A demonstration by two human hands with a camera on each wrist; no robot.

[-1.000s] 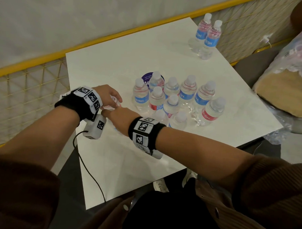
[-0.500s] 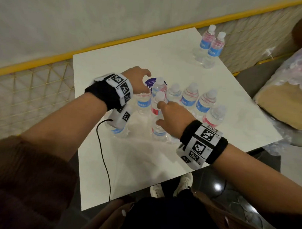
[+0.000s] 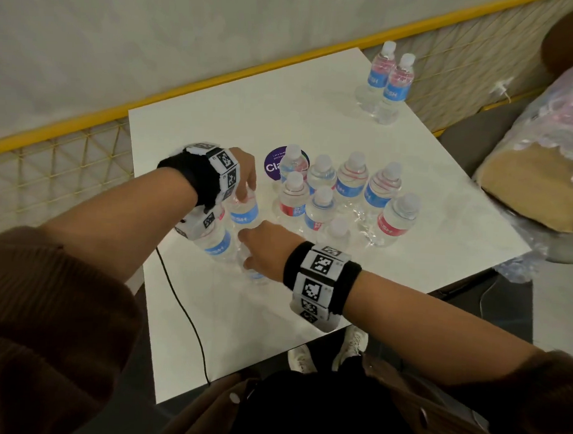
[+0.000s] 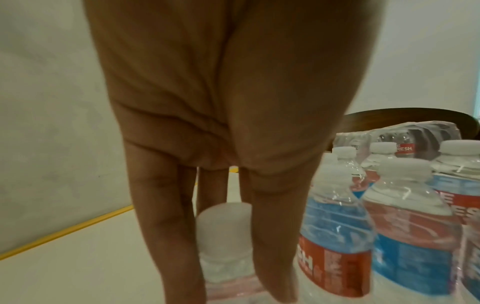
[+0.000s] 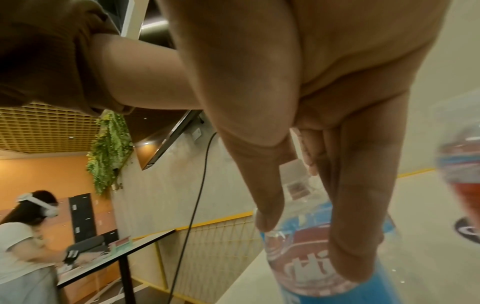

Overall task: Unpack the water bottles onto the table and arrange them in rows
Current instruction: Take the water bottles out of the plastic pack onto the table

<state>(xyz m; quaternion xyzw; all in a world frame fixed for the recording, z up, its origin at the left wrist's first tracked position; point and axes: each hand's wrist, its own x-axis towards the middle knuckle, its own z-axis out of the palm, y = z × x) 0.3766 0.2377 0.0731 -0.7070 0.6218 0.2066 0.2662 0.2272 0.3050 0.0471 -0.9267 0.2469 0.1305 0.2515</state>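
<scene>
1. The left hand (image 3: 244,173) reaches down from above, its fingers (image 4: 166,236) curled round the cap and neck of a blue-labelled bottle (image 3: 244,212) standing on the white desk (image 3: 217,126).
2. The right hand (image 3: 267,252) grips the body of a near bottle (image 5: 324,257), thumb and fingers wrapped round it.
3. A cluster of bottles (image 3: 351,183) stands just right of both hands.
4. A pair of bottles (image 3: 389,80) stands at the far right corner.
</scene>
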